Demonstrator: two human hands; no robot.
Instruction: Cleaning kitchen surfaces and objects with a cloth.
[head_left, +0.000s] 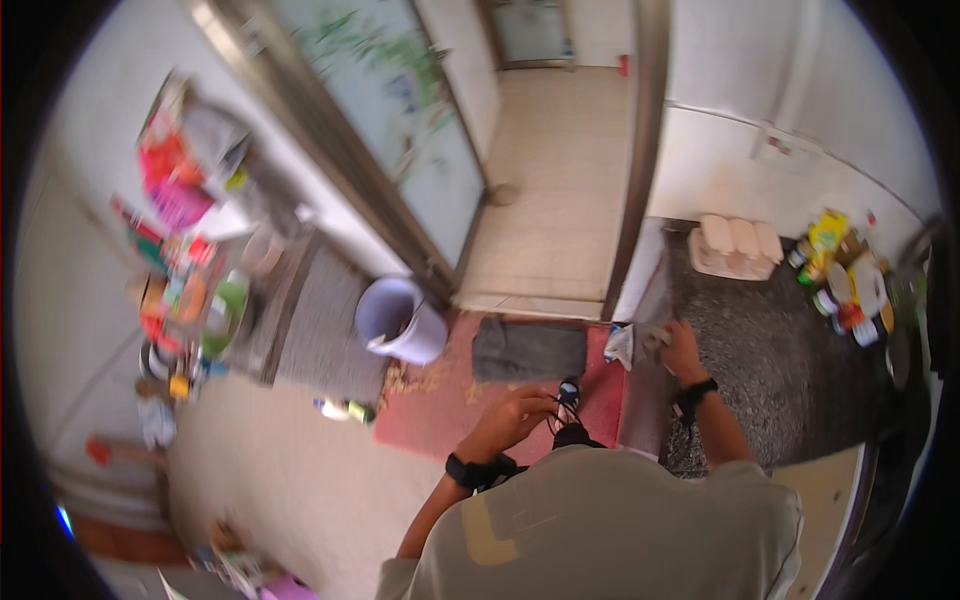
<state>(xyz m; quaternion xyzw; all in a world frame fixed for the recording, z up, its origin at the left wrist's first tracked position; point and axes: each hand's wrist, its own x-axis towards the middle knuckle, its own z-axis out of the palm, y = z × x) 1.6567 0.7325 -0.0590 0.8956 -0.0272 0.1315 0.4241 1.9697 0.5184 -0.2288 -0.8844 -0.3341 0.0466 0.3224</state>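
Note:
My left hand (517, 420) is in front of my waist, its fingertips pinched at a thin black looped cord (559, 415). One of my shoes (568, 394) shows just beyond the cord. My right hand (682, 352) reaches over the near-left edge of the dark speckled counter (757, 360). Its fingers are closed on a small greyish-brown thing (656, 339), perhaps a crumpled cloth; blur hides what it is. A white and blue packet (619, 345) is just left of that hand, beside the counter's side.
A lavender bin (401, 322) stands by the frosted glass door (397, 97). A dark folded mat (529, 350) lies on the red mat (427, 405) before the doorway. On the counter are a lidded container (735, 249) and several jars and packets (847, 277). A cluttered table (259, 322) is at left.

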